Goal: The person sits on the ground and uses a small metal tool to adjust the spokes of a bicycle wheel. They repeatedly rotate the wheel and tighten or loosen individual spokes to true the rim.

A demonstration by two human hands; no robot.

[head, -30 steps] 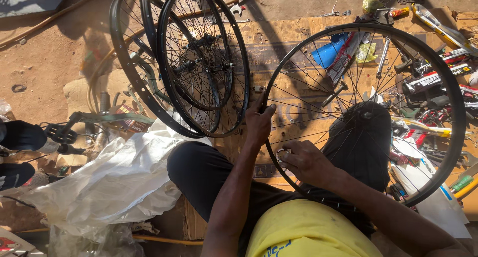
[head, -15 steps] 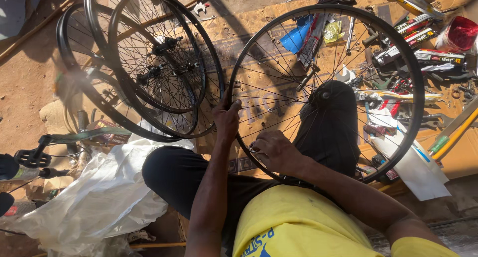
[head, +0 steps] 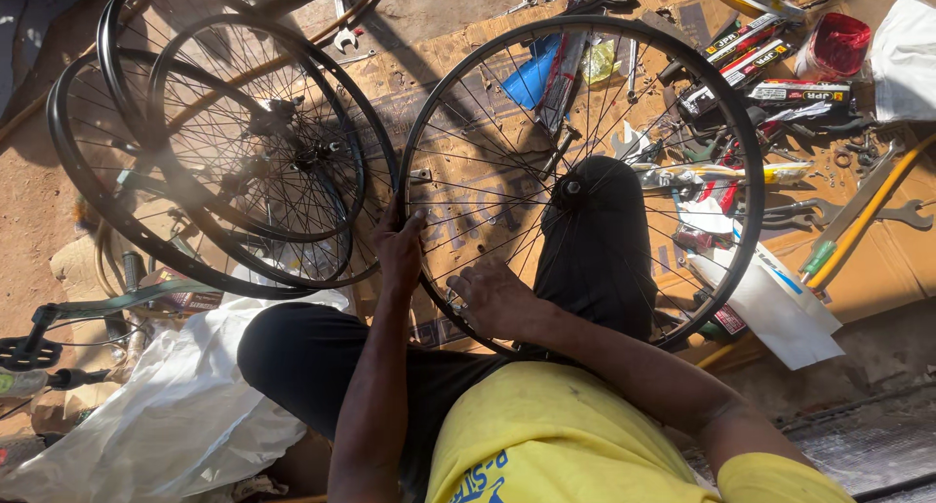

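Down on the ground between your knees, the spoked wheel (head: 585,186) stands nearly upright, leaning against your right leg, with flattened cardboard (head: 877,269) under it. Your left hand (head: 400,250) is wrapped around the rim on the near left side, fingers closed over it, so that's your anchor. Your right hand (head: 492,298) sits low at the rim near the spoke ends, fingers curled in; can't tell whether it's pinching a small tool or just a spoke nipple. If you're working the spokes, I'd say keep that left grip firm so the rim doesn't rock, and work in small even amounts. As for containers, a small red tub (head: 834,45) sits at the far right among the wrenches; what's inside is too hard to make out. A white plastic bag (head: 166,415) lies crumpled by your left knee, contents hidden. More wheels (head: 214,162) are stacked off to the left, overlapping each other.
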